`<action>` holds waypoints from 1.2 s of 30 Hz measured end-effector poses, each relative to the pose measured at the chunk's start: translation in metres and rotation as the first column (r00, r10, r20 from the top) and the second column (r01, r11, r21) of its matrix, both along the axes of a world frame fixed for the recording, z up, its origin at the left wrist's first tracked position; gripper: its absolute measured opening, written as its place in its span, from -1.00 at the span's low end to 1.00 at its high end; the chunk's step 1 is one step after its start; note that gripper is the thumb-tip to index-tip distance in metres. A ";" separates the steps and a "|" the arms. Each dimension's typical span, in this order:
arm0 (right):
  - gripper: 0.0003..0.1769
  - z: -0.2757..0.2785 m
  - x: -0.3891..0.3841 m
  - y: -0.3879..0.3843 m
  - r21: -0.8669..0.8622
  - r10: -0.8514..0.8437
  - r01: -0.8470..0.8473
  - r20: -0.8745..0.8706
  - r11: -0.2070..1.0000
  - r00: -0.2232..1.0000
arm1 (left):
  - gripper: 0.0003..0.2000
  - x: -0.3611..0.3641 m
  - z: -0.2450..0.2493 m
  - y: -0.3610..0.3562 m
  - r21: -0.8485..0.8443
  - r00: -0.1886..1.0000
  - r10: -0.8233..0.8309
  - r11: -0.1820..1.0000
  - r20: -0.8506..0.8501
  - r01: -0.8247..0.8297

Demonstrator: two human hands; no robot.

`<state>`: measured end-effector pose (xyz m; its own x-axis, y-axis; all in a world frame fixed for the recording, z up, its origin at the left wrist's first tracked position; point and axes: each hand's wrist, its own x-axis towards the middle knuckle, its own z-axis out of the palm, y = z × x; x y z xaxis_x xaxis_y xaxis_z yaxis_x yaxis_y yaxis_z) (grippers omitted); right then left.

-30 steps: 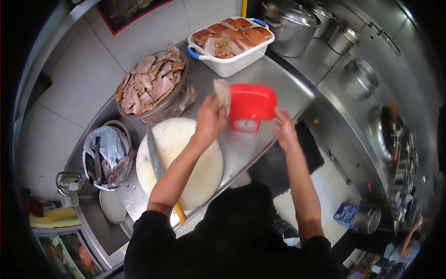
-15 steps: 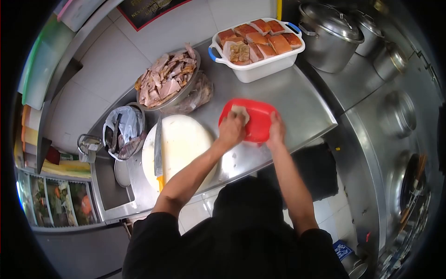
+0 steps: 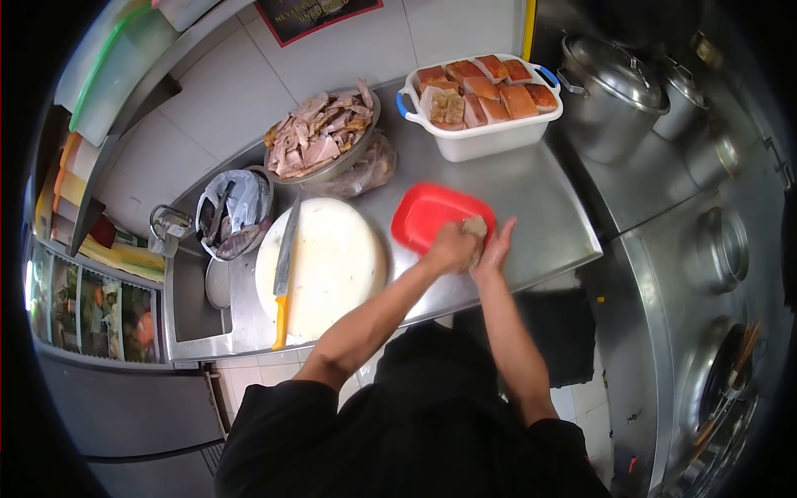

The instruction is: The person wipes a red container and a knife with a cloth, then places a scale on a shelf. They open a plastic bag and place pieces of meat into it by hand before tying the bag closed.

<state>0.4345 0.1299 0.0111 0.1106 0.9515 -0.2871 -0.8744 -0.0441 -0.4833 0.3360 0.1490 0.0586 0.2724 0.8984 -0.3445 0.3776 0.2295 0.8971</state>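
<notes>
Head view: both forearms run up from the bottom centre and meet at the near-right rim of the red tray.
Left hand [image 3: 448,249]: fingers curled shut round a beige piece, gripping it from its left side.
Right hand [image 3: 496,246]: open, fingers straight and pointing away from the body, palm flat against the right side of the same piece. No grip of its own that I can see.
Beige piece [image 3: 475,227]: small lump sandwiched between the two hands, top poking out above the left knuckles. Long axis can't be read, too much is covered.
Key relation: piece sits right at the tray's near-right edge; the tray body lies up and left of both hands. Left hand is the nearer one and overlaps the rim.
Red tray [image 3: 432,212]: shallow, rounded rectangle, flat on the steel counter [image 3: 531,199], long axis running left to right.
Round white board [image 3: 328,266]: just left of the tray.
Knife [image 3: 284,266]: lies on the board's left part, yellow handle toward the body, blade pointing away.
Bag-lined bowl [image 3: 235,212]: beyond the board's left edge.
Bowl of sliced meat [image 3: 320,137]: farther back, by the wall.
White tub [image 3: 481,137]: back right, holds browned slabs, well apart from the hands.
Steel pots [image 3: 610,95]: far right.
</notes>
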 end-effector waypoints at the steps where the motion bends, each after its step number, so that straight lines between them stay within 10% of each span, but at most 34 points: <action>1: 0.08 0.002 0.001 0.000 -0.027 -0.003 0.002 -0.047 1.000 0.999 | -0.73 0.000 0.006 0.004 -0.129 0.998 0.002 0.992 0.070 0.007; 4: 0.11 0.004 0.003 0.001 -0.086 -0.006 -0.004 -0.127 0.996 0.992 | -0.69 -0.002 0.027 0.015 -0.508 0.905 0.203 0.861 0.375 0.017; 5: 0.09 0.003 0.005 0.002 -0.111 -0.003 -0.014 -0.159 0.994 0.987 | -0.66 -0.008 0.012 0.028 -0.576 0.772 0.170 0.765 0.612 0.288; 8: -0.05 -0.007 -0.002 0.006 -0.013 -0.104 0.103 -0.127 0.995 0.986 | -0.68 0.005 0.060 0.009 -0.513 0.554 0.223 0.733 0.802 0.447; 12: -0.39 0.011 -0.003 -0.010 0.147 -0.102 0.145 -0.267 0.978 0.958 | -0.75 -0.004 0.073 0.016 0.140 0.969 -0.085 0.989 0.232 0.053; 13: -0.41 0.006 -0.006 -0.010 0.176 -0.116 0.152 -0.200 0.973 0.973 | -0.78 -0.009 0.091 0.016 0.129 0.997 0.074 0.989 -0.018 -0.071; 16: -0.22 0.000 -0.011 -0.016 0.106 -0.117 0.124 -0.066 0.987 0.991 | -0.77 -0.034 0.037 0.032 0.798 0.884 0.328 0.597 -0.333 0.079; 18: -0.03 -0.013 -0.014 -0.017 0.111 -0.047 0.024 0.213 0.994 0.976 | -0.74 -0.043 0.000 0.030 0.792 0.813 0.387 0.593 -0.435 0.142; 31: 0.13 -0.018 -0.008 -0.010 0.041 0.014 -0.017 0.080 0.999 0.997 | -0.78 0.017 -0.007 0.016 0.627 0.971 0.084 0.776 -0.222 0.077; 36: 0.08 -0.008 0.000 -0.020 0.159 0.040 -0.069 0.181 0.985 0.983 | -0.80 0.017 -0.007 0.044 0.021 0.998 0.056 0.998 0.030 -0.057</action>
